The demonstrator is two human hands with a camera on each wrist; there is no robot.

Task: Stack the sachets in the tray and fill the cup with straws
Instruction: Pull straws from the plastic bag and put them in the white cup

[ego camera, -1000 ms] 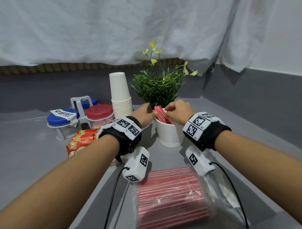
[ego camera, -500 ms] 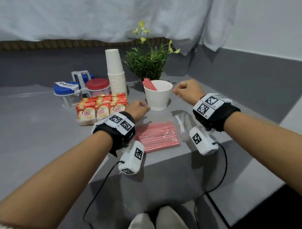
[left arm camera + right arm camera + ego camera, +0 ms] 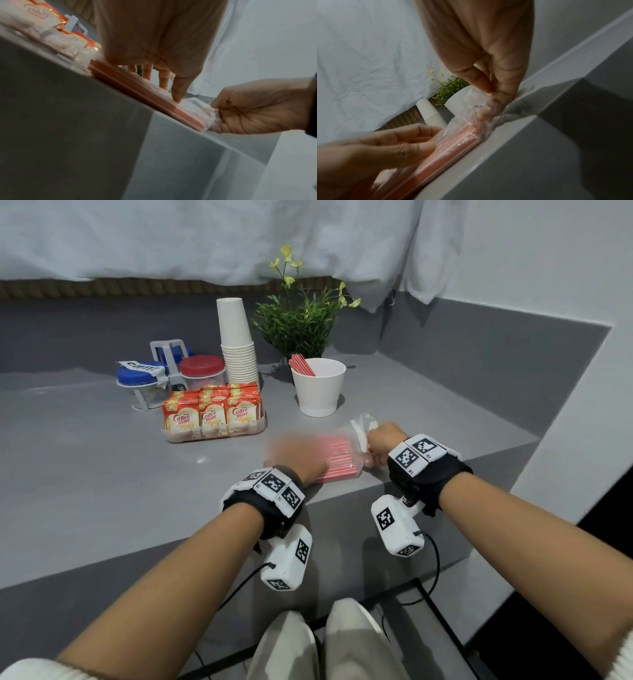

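Note:
A clear plastic bag of red straws [image 3: 337,462] lies near the counter's front edge. My left hand [image 3: 291,453] is blurred over its left part, and its fairly straight fingertips [image 3: 176,97] touch the top of the bag [image 3: 145,97]. My right hand [image 3: 375,436] pinches the crumpled open end of the bag [image 3: 471,108] between thumb and fingers [image 3: 484,86]. The white cup [image 3: 318,386] stands behind the bag with a few red straws [image 3: 301,364] leaning at its left rim. Left of the cup, a clear tray [image 3: 260,428] holds upright rows of orange sachets [image 3: 210,416].
A stack of paper cups [image 3: 238,344] and a green plant [image 3: 298,326] stand behind the cup. A caddy with blue- and red-lidded jars [image 3: 171,371] sits at the back left. The counter edge [image 3: 376,491] lies just under my wrists, and a wall rises at the right.
Both hands left the cup and came back toward me to the straw bag. My right hand took hold of its open end and my left came down on it. The view pulled back.

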